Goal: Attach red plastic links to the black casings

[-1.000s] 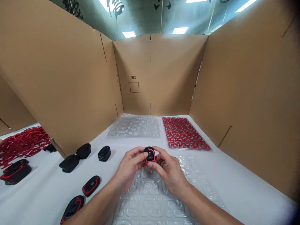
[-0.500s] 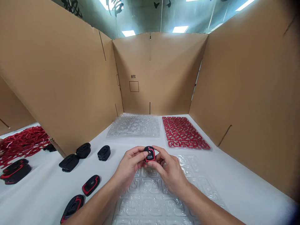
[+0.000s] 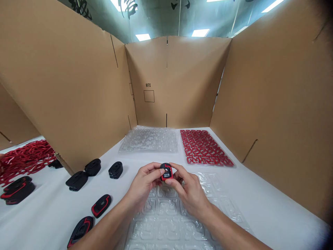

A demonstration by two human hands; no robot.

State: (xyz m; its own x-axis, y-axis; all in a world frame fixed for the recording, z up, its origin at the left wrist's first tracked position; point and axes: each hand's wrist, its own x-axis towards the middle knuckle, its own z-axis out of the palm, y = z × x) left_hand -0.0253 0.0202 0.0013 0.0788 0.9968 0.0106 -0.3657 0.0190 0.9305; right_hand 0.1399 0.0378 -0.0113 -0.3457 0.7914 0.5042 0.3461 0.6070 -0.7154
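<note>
A small black casing with a red strip is held upright between my two hands, above the far part of a clear moulded plastic tray. My left hand grips its left side, with the thumb on its front face. Fingers and thumb of my right hand pinch its right side. To the left, a black and red casing lies on the white table, and more black and red casings are nearer, partly behind my left forearm.
Black parts and stacked black pieces sit on the left. Behind are clear trays and a tray of red pieces. Cardboard walls enclose the table; a red heap lies beyond the left wall.
</note>
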